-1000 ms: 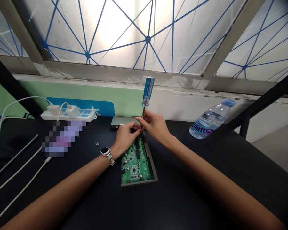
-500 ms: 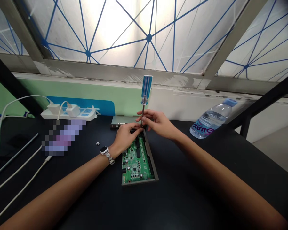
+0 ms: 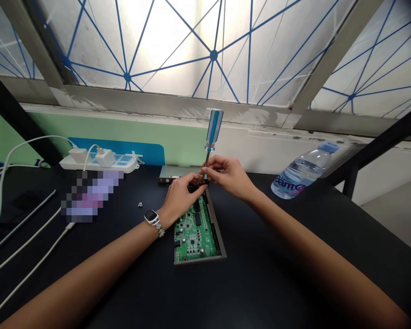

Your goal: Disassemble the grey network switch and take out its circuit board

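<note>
One screwdriver (image 3: 213, 130); one circuit board (image 3: 195, 237); one bottle (image 3: 301, 176)

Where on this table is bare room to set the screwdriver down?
Bare tabletop lies between the circuit board and the water bottle, and in front of the board. The left is crowded: cables, power strip, loose screw. Right hand holds the screwdriver.

The right hand (image 3: 231, 178) pinches the screwdriver (image 3: 210, 137) shaft, its handle standing above the fingers. The left hand (image 3: 181, 196) rests on the circuit board (image 3: 195, 233); the tip seems hidden between fingertips.
</note>
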Motion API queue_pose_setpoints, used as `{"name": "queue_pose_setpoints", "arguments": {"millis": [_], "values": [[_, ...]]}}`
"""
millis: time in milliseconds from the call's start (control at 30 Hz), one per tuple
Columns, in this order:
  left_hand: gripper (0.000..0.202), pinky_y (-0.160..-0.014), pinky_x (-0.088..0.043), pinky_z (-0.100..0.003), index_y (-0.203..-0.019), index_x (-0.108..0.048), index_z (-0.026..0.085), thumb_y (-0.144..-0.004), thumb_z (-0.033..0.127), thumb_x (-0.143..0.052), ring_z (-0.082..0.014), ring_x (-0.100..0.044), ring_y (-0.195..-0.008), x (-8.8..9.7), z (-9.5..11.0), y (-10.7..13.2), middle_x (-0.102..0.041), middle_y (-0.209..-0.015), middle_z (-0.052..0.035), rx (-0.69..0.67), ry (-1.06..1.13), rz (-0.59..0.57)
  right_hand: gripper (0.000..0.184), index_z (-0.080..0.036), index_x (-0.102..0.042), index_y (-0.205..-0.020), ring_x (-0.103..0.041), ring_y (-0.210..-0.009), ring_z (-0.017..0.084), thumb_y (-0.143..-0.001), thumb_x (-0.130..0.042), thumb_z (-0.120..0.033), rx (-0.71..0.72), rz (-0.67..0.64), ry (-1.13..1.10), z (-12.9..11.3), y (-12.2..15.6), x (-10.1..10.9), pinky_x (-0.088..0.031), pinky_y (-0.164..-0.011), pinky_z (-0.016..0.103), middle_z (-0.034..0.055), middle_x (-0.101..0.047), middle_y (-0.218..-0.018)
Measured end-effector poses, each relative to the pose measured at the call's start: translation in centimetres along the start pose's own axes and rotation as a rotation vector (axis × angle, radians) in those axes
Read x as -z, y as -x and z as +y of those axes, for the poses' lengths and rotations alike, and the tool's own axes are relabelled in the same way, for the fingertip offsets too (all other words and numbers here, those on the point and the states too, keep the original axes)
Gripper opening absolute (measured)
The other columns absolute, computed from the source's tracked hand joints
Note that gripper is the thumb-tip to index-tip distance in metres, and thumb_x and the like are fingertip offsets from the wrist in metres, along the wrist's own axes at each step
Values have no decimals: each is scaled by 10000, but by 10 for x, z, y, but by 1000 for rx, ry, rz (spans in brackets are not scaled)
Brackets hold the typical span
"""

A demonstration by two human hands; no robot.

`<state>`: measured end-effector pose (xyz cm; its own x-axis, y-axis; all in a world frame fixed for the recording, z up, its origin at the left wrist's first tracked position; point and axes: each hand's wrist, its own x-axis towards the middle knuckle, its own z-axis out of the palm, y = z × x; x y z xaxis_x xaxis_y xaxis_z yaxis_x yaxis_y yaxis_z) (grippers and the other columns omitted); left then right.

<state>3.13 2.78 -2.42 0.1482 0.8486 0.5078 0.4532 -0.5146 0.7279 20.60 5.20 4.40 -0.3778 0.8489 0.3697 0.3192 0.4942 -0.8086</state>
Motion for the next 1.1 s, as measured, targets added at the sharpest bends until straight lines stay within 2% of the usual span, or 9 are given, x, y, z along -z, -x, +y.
{"name": "queue_pose_setpoints", "arguments": {"millis": [133, 333, 400, 467, 567, 700, 867, 1000, 1100], "values": [[111, -864, -541, -373, -953, -702, 230, -890, 303, -756, -239, -736, -932, -1, -1, -1, -790, -968, -15, -30, -52, 40, 176, -169, -642, -777, -653, -683, 152, -865, -719, -301, 28, 33, 19, 1, 1, -1, -519, -661, 285, 34, -715, -776], [70, -846, -554, -354, -877, -735, 220, -880, 283, -765, -243, -758, -909, 0, -3, -2, -806, -916, -19, 44, 72, 48, 256, -178, -614, -742, -644, -693, 162, -845, -758, -363, 40, 102, 69, 1, 1, -5, -505, -661, 292, 28, -700, -738], [51, -871, -557, -357, -904, -755, 212, -894, 259, -742, -246, -762, -934, 0, -2, -2, -811, -949, -35, 58, 117, 26, 237, -174, -643, -805, -664, -734, 172, -842, -765, -374, 47, 83, 71, 2, 1, -4, -528, -691, 303, 42, -722, -812], [74, -886, -558, -359, -936, -769, 202, -912, 242, -712, -250, -760, -960, 1, -1, -2, -811, -983, -51, 60, 146, -1, 222, -166, -688, -950, -690, -818, 185, -862, -743, -362, 51, 27, 57, 1, 1, -1, -554, -741, 318, 71, -750, -969], [114, -892, -558, -360, -971, -778, 200, -931, 237, -678, -256, -755, -993, 2, -1, -2, -810, -1017, -58, 52, 165, -39, 306, -154, -687, -1167, -703, -907, 196, -920, -665, -332, 19, -83, 1, -2, 1, 3, -569, -738, 315, 117, -746, -1154], [168, -911, -556, -353, -1025, -776, 219, -963, 237, -621, -250, -751, -1024, 2, -2, -2, -809, -1042, -41, 38, 169, -74, 353, -142, -665, -1252, -696, -810, 171, -947, -619, -314, -57, -177, -103, -5, 1, 7, -556, -635, 285, 125, -760, -1123], [201, -887, -557, -357, -1076, -758, 248, -991, 259, -575, -243, -751, -995, 0, -2, -1, -805, -1046, -25, 1, 75, -68, 278, -137, -696, -1152, -689, -766, 154, -943, -627, -307, -73, -138, -93, -3, 1, 7, -542, -630, 271, 105, -777, -1037], [163, -914, -549, -374, -1103, -694, 227, -962, 291, -646, -249, -738, -1012, -1, -2, 0, -784, -1081, -51, -54, 15, -16, 205, -146, -707, -1038, -669, -710, 145, -927, -641, -305, -45, -81, -30, -1, 1, 5, -535, -630, 270, 71, -764, -911], [145, -857, -544, -369, -1036, -648, 224, -935, 314, -700, -249, -732, -973, -1, -1, 0, -769, -1013, -43, -63, -53, 21, 146, -163, -683, -913, -660, -693, 143, -910, -663, -308, -6, -40, -2, 0, 1, 2, -545, -660, 285, 63, -753, -909]]}}
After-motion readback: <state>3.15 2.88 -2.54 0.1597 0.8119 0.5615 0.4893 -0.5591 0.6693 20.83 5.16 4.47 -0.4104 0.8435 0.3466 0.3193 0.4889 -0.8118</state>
